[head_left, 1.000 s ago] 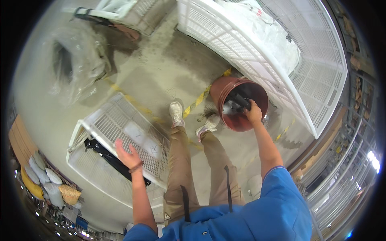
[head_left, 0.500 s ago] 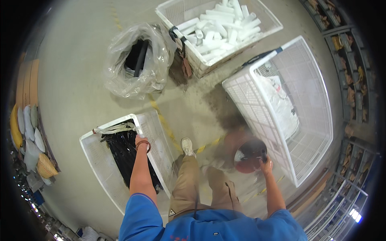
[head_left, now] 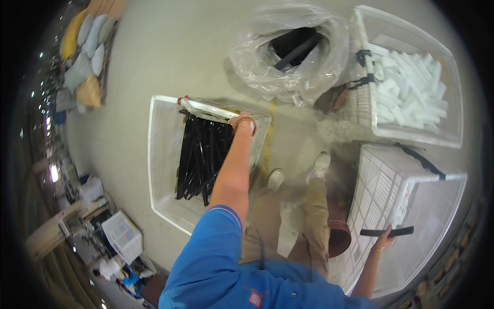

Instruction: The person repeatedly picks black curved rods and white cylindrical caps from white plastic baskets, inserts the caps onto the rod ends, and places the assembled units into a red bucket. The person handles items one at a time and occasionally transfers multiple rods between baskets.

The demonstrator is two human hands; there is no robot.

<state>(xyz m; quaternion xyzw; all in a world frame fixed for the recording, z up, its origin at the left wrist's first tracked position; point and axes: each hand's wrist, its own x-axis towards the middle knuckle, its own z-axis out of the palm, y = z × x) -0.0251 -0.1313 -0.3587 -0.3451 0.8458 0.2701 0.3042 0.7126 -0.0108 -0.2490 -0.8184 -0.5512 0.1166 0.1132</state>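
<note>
My left hand point(head_left: 241, 122) is closed at the far right corner of a white plastic basket point(head_left: 152, 149), where a pale strap point(head_left: 208, 109) runs along the rim. Whether the fingers hold rim or strap is hidden. Inside that basket lie many long, shiny black strips point(head_left: 201, 154). Off to the right, my right hand point(head_left: 382, 241) grips a short black tube point(head_left: 368, 233) near its middle, held level over another white basket point(head_left: 358, 201). Close to that basket and my leg is a dark red bucket point(head_left: 338, 219), partly hidden.
A clear plastic bag point(head_left: 247, 62) with thick black tubes stands far ahead. Beside it, a white basket point(head_left: 411, 134) holds many white foam tubes point(head_left: 411, 87). Sacks point(head_left: 85, 62) lie far left. People point(head_left: 110, 270) and a white crate point(head_left: 123, 237) show at lower left.
The view has swung left, shifting the scene rightward. My right hand has moved from over the red bucket to over the right-hand basket with the black tube. My left hand still grips the basket corner.
</note>
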